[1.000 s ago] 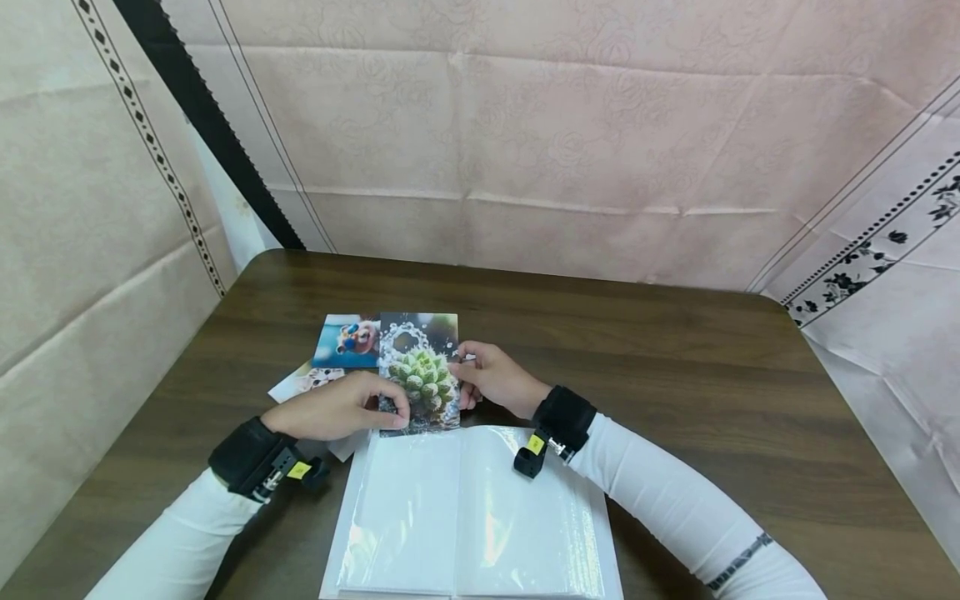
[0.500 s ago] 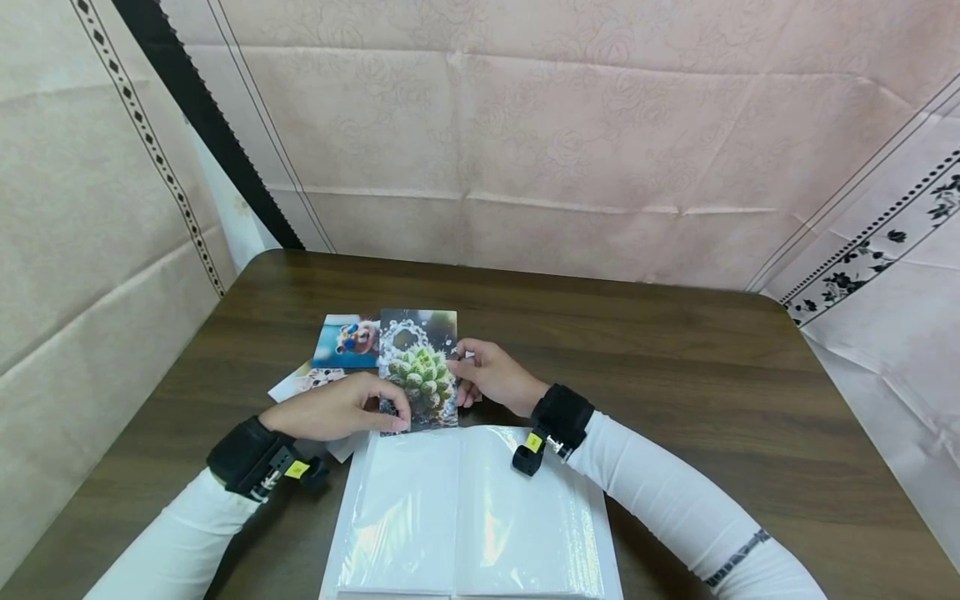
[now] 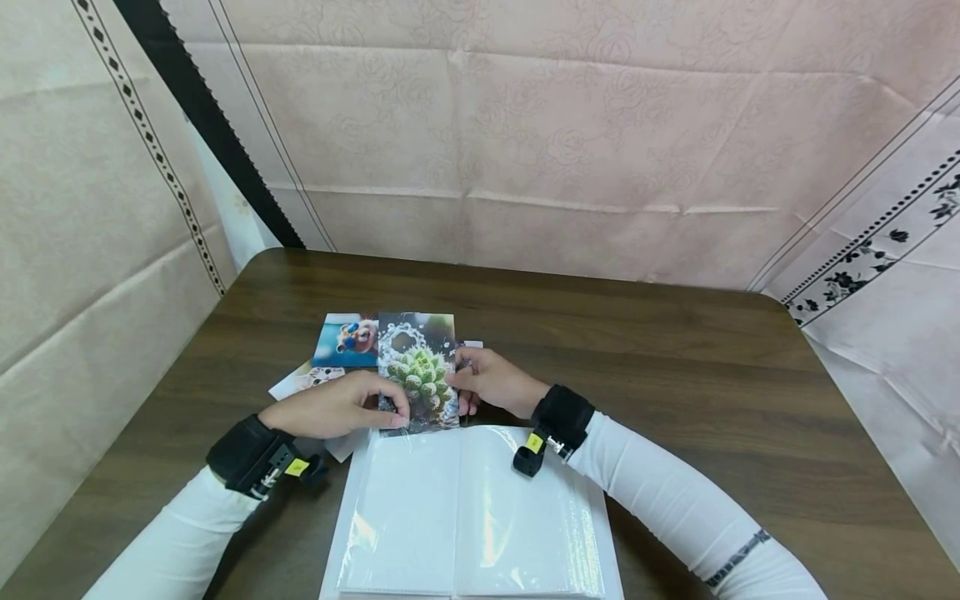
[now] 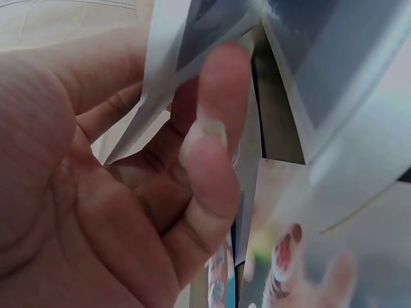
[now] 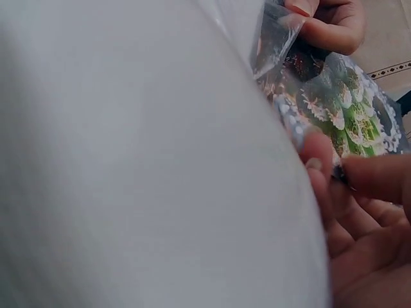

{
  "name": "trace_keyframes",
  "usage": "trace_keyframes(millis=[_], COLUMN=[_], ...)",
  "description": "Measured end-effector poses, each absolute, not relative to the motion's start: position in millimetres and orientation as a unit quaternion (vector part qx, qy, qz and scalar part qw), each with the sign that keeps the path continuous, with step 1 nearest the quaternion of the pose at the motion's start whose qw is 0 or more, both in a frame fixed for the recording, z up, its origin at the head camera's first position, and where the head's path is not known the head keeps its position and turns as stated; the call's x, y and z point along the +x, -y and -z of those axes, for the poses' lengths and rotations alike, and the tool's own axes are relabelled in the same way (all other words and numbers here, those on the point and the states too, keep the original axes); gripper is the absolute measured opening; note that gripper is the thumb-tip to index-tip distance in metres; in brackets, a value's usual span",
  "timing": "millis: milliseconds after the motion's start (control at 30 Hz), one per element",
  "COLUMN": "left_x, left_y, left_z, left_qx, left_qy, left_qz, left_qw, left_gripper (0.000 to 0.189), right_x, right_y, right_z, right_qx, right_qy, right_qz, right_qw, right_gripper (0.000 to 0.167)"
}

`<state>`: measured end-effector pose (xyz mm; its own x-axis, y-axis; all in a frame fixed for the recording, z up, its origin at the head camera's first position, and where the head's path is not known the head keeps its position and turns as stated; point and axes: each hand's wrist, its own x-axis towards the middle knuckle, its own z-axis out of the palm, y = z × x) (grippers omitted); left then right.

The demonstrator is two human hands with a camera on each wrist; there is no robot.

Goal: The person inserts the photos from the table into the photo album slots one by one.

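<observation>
A photo print of a green succulent (image 3: 420,375) stands at the far edge of an open photo album (image 3: 405,508) with clear-pocketed white pages. My left hand (image 3: 341,404) pinches its lower left corner, thumb in front. My right hand (image 3: 491,379) pinches its right edge, thumb on the picture. In the right wrist view, a clear plastic pocket (image 5: 276,45) laps over the photo's lower corner by the left fingers. The left wrist view has left fingers (image 4: 221,83) curled at a white page edge; the photo's face is hidden there.
A blue photo of a cartoon-like figure (image 3: 348,342) lies behind the left hand, and a pale photo with spots (image 3: 311,379) lies partly under that hand. A print with a paw (image 4: 282,256) shows in the left wrist view. Brown wooden table (image 3: 675,375) surrounds the album.
The succulent photo rises slightly, then its top shifts a little down and left. My right fingers adjust along its edge, and a bit of another print shows behind them. My left hand stays nearly still.
</observation>
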<state>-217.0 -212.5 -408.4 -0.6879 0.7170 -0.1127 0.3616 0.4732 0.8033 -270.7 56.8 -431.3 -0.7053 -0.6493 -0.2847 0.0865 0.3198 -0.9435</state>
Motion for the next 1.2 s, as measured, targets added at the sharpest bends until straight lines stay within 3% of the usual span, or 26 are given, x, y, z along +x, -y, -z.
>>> trace_keyframes(millis=[133, 333, 700, 867, 933, 1033, 1200], left_x=[-217.3, -216.9, -216.6, -216.7, -216.8, -216.6, -215.8], left_y=[212.2, 212.1, 213.1, 217.3, 218.1, 218.0, 217.8], left_z=[407.8, 407.3, 406.4, 401.7, 400.8, 400.3, 399.6], left_qx=[0.324, 0.320, 0.322, 0.318, 0.319, 0.319, 0.318], left_qy=[-0.831, -0.836, -0.835, -0.835, -0.833, -0.831, -0.836], left_qz=[-0.393, -0.387, -0.382, -0.374, -0.374, -0.375, -0.368], left_qw=[0.223, 0.220, 0.231, 0.249, 0.254, 0.260, 0.253], left_gripper=[0.012, 0.012, 0.014, 0.016, 0.015, 0.014, 0.010], right_x=[-271.2, -275.0, -275.7, -273.7, -273.0, -272.6, -271.6], right_y=[-61.0, -64.0, -62.8, -61.0, -60.0, -58.2, -57.4], right_z=[428.2, 425.5, 425.0, 424.0, 424.7, 427.6, 429.4], right_qx=[-0.217, -0.237, -0.250, -0.254, -0.256, -0.262, -0.262], right_qy=[-0.746, -0.750, -0.749, -0.746, -0.744, -0.739, -0.739], right_qz=[0.514, 0.480, 0.471, 0.471, 0.471, 0.473, 0.474], right_qw=[0.362, 0.389, 0.393, 0.395, 0.399, 0.402, 0.400], right_gripper=[0.020, 0.018, 0.020, 0.034, 0.033, 0.016, 0.022])
